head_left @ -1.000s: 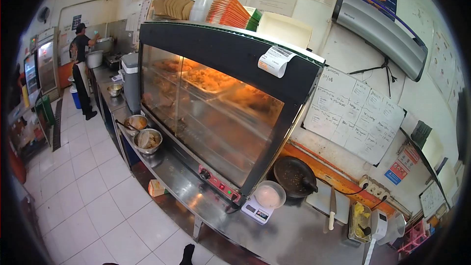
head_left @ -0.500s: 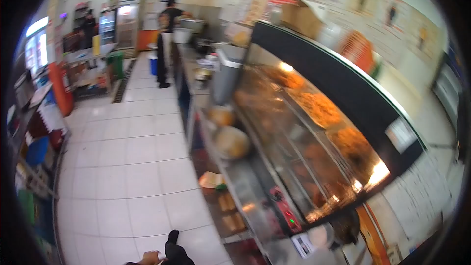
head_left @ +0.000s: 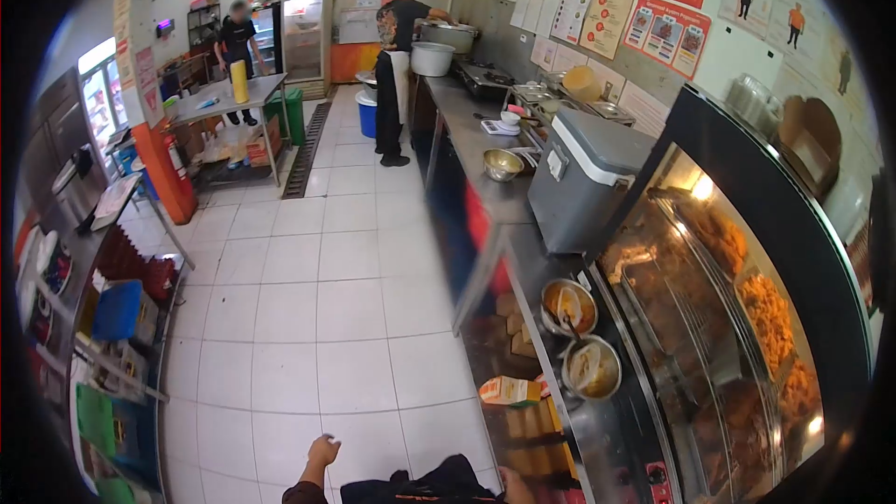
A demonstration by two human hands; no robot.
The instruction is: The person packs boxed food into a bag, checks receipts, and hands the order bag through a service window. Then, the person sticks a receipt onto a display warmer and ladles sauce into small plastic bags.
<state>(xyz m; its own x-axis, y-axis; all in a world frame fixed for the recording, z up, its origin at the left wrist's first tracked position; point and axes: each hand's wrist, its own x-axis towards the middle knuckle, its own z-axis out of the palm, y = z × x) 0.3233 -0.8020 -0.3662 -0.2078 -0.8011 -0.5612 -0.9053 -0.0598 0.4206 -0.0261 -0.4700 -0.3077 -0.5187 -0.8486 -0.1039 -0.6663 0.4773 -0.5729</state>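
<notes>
At the bottom of the view, my left hand hangs over the white tiled floor, its fingers loosely bent and slightly apart, holding nothing visible. Part of my right hand shows at the bottom edge, beside the lower shelf of the steel counter; its fingers are hard to make out. Dark clothing lies between my hands. On the counter, two metal bowls with utensils stand beside the lit glass display cabinet of fried food. Behind them is a grey cooler box.
A person stands at large pots at the far counter. Another person is behind a steel table at the back left. Shelving with a blue tray lines the left side. A floor drain runs towards the back.
The view has levelled and swung, bringing the bowls and cooler box into clearer sight. Part of my right hand has come into view. The person at the back left now faces the table.
</notes>
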